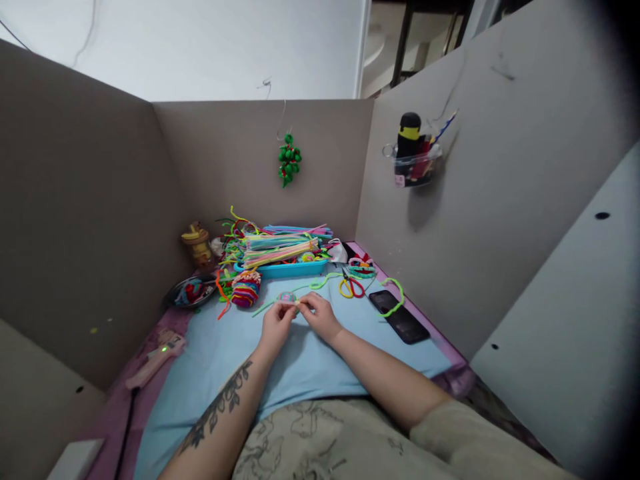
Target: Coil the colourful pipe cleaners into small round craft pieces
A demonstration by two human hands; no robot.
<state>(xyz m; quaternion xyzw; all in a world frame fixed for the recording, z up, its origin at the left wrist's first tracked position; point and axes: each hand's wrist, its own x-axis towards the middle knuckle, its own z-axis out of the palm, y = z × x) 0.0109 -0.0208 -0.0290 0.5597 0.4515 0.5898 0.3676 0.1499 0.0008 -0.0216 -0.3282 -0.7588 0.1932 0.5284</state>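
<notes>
Blue cloth (225,360) covers desk. Tray (287,270) of pipe cleaners (280,250) sits at cloth's back edge. Phone (400,317) off to right, glue gun (155,357) on left (green light on). Your left hand (275,327) and right hand (320,317) are together mid-cloth. Scissors (351,285) just behind right hand. Green pipe cleaner (320,281) trails across cloth. Tiny piece (297,303) pinched between fingertips of both hands.

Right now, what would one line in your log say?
left hand: pinching small craft piece | right hand: pinching same piece | nearby: scissors, phone, glue gun | surface: blue mat
</notes>
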